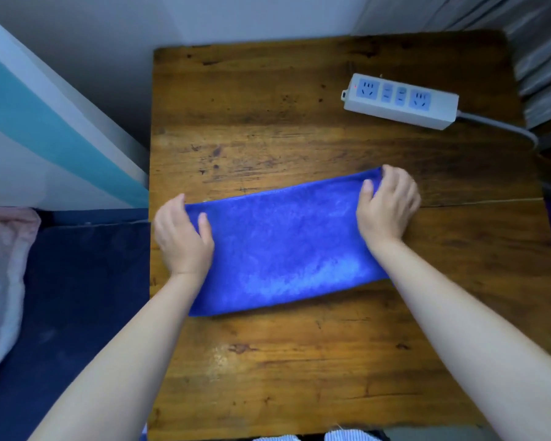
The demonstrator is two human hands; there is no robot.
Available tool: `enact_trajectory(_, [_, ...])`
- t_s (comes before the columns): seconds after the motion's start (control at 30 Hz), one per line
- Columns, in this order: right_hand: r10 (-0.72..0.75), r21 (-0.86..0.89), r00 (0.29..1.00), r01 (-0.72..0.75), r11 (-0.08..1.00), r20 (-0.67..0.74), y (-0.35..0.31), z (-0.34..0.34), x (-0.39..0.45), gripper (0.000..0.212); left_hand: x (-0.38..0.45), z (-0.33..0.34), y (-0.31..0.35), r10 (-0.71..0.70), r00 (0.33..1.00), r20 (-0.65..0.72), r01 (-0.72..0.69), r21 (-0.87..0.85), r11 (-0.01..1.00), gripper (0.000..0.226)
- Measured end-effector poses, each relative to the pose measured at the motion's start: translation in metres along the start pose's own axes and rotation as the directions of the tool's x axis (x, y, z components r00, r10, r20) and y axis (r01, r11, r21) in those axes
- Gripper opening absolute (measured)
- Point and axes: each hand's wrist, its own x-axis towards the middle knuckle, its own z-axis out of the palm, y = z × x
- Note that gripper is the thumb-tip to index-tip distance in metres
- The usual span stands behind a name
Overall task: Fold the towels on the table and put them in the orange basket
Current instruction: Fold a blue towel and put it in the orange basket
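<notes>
Pinching the towel (pixel 283 246) at its 9 and 3 o'clock ends, the left hand (pixel 182 237) and right hand (pixel 387 205) kept the fold aligned on the tabletop (pixel 268 116); no basket showed.

A towel (pixel 283 246) lies flat across the middle of the table (pixel 299 361), spanning between the fingers of the left hand (pixel 182 237) at its left end and the right hand (pixel 387 205) at its right end. Beyond the right hand's fingertips, near the table's far right corner, lies a power strip (pixel 401 100).
</notes>
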Motion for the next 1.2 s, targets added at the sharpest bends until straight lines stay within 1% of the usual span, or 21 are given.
enact_trajectory(0.03, [-0.144,-0.024,0.990,0.144,0.989,-0.007,-0.004,0.001,-0.017,0.040,-0.013,0.003,0.002,0.127,0.992,0.027,-0.128,0.034,0.991,0.042])
enact_trajectory(0.07, [-0.286,-0.066,0.958,0.286,0.956,0.016,-0.007,0.004,-0.037,0.041,-0.028,0.008,0.004,0.194,0.977,0.093,-0.200,0.059,0.978,0.044])
enact_trajectory(0.1, [-0.392,-0.108,0.916,0.399,0.910,0.082,-0.011,0.007,-0.059,0.043,-0.043,0.011,0.007,0.206,0.961,0.184,-0.223,0.077,0.972,0.047])
enact_trajectory(0.13, [-0.459,-0.141,0.870,0.484,0.863,0.178,-0.012,0.010,-0.080,0.045,-0.058,0.016,0.009,0.190,0.942,0.276,-0.226,0.104,0.968,0.049])
enact_trajectory(0.17, [-0.494,-0.159,0.824,0.546,0.822,0.277,-0.013,0.012,-0.096,0.047,-0.070,0.021,0.008,0.171,0.920,0.352,-0.233,0.140,0.962,0.051])
enact_trajectory(0.2, [-0.510,-0.167,0.785,0.589,0.791,0.351,-0.009,0.014,-0.110,0.049,-0.081,0.025,0.004,0.149,0.904,0.400,-0.239,0.184,0.954,0.053])
enact_trajectory(0.23, [-0.506,-0.179,0.759,0.610,0.772,0.410,-0.005,0.015,-0.116,0.050,-0.087,0.029,-0.002,0.133,0.899,0.417,-0.243,0.224,0.944,0.056])
enact_trajectory(0.27, [-0.489,-0.191,0.752,0.612,0.768,0.443,0.001,0.015,-0.118,0.051,-0.091,0.030,-0.009,0.116,0.900,0.421,-0.240,0.255,0.937,0.059])
enact_trajectory(0.37, [-0.413,-0.174,0.802,0.523,0.834,0.432,0.025,0.014,-0.108,0.053,-0.089,0.026,-0.026,0.055,0.913,0.403,-0.193,0.310,0.931,0.063])
enact_trajectory(0.43, [-0.306,-0.148,0.837,0.409,0.900,0.454,0.043,0.012,-0.100,0.056,-0.088,0.022,-0.034,0.027,0.914,0.405,-0.172,0.325,0.930,0.064])
enact_trajectory(0.53, [-0.135,-0.191,0.898,0.232,0.954,0.419,0.072,0.004,-0.089,0.057,-0.086,0.018,-0.039,-0.001,0.915,0.404,-0.149,0.340,0.928,0.066])
enact_trajectory(0.63, [0.015,-0.211,0.915,0.077,0.974,0.404,0.092,-0.007,-0.082,0.058,-0.086,0.018,-0.037,-0.019,0.908,0.418,-0.148,0.363,0.920,0.066])
enact_trajectory(0.73, [0.063,-0.171,0.910,0.009,0.985,0.411,0.095,-0.015,-0.082,0.057,-0.087,0.014,-0.029,-0.021,0.914,0.406,-0.150,0.386,0.910,0.065])
enact_trajectory(0.8, [0.069,-0.119,0.925,-0.026,0.993,0.374,0.091,-0.021,-0.085,0.054,-0.086,0.012,-0.016,0.031,0.919,0.394,-0.190,0.374,0.908,0.062])
enact_trajectory(0.87, [0.084,-0.084,0.946,-0.060,0.995,0.313,0.084,-0.025,-0.086,0.046,-0.080,0.013,0.000,0.121,0.914,0.388,-0.270,0.355,0.895,0.059])
enact_trajectory(0.93, [0.145,-0.094,0.944,-0.123,0.988,0.295,0.079,-0.029,-0.089,0.042,-0.071,0.019,0.027,0.239,0.882,0.406,-0.378,0.309,0.873,0.055])
enact_trajectory(1.03, [0.250,-0.101,0.908,-0.229,0.968,0.335,0.071,-0.032,-0.090,0.041,-0.053,0.032,0.074,0.383,0.810,0.445,-0.508,0.204,0.837,0.044])
enact_trajectory(1.1, [0.290,-0.049,0.875,-0.295,0.954,0.387,0.068,-0.034,-0.090,0.040,-0.044,0.044,0.106,0.429,0.787,0.444,-0.531,0.132,0.837,0.036])
enact_trajectory(1.2, [0.324,0.057,0.839,-0.385,0.921,0.436,0.066,-0.035,-0.088,0.038,-0.034,0.062,0.146,0.402,0.806,0.435,-0.488,0.103,0.867,0.033])
